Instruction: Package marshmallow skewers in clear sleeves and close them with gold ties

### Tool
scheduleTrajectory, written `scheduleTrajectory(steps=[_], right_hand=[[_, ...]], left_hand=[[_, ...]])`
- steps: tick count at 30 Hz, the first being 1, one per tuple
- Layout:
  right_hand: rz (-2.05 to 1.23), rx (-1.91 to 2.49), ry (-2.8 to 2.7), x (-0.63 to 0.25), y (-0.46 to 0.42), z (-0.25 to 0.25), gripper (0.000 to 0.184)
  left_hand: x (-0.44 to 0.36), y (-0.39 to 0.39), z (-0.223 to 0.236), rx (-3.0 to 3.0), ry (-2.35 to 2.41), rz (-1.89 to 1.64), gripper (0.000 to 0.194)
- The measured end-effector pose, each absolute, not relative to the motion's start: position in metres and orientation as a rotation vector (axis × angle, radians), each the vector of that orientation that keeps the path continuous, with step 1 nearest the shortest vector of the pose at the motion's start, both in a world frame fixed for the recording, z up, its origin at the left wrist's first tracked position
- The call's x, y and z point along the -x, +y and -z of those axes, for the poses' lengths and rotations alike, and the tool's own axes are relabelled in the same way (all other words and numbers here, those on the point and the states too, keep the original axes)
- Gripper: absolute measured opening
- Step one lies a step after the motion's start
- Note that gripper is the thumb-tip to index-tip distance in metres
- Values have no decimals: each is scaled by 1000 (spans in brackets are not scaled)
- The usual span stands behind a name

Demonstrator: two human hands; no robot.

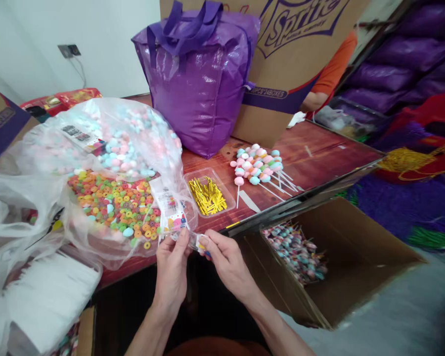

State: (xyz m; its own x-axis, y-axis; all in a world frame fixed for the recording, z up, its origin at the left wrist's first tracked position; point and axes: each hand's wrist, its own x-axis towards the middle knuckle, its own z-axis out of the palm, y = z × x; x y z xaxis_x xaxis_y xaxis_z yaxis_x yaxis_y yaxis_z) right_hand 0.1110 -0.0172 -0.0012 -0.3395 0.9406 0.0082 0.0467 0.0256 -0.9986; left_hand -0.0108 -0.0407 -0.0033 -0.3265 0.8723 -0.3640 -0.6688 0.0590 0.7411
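Both hands meet over the table's front edge, pinching a small clear plastic wrapper (197,241) with coloured print. My left hand (173,264) has thumb and fingers closed on its left end. On the right end, my right hand (226,262) grips between thumb and forefinger; whether candy is inside cannot be made out. Just beyond the left hand lies a stack of printed wrappers (167,200). A clear tray (228,201) of gold twist ties (207,195) sits past the hands. Farther right rests a pile of candy sticks (257,165) with pastel balls on white sticks.
Plastic bags hold ring candies (114,202) and pastel candies (122,153) at left, near a container of white sticks (44,296). A purple bag (196,84) and a large carton (285,64) stand behind. An open box (356,262) with wrapped candies is below right. An orange-sleeved person (335,69) is behind the carton.
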Motion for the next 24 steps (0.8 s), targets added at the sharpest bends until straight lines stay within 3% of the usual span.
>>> scheduleTrajectory(steps=[5, 10, 14, 18, 24], right_hand=[[-1448, 1043, -1612, -124, -12, 3, 41], [-1416, 1163, -1356, -126, -7, 7, 32], [-1430, 1210, -1234, -128, -3, 12, 37], [-1328, 1189, -1392, -133, 0, 14, 42], [-992, 1292, -1548, -147, 27, 11, 44]], left_hand=[[22, -34, 3, -115, 1029, -1524, 25], [18, -32, 3, -113, 1168, -1703, 33], [11, -30, 2, -146, 1152, -1717, 33], [11, -24, 0, -147, 1136, -1650, 32], [8, -10, -4, -91, 1147, -1823, 37]])
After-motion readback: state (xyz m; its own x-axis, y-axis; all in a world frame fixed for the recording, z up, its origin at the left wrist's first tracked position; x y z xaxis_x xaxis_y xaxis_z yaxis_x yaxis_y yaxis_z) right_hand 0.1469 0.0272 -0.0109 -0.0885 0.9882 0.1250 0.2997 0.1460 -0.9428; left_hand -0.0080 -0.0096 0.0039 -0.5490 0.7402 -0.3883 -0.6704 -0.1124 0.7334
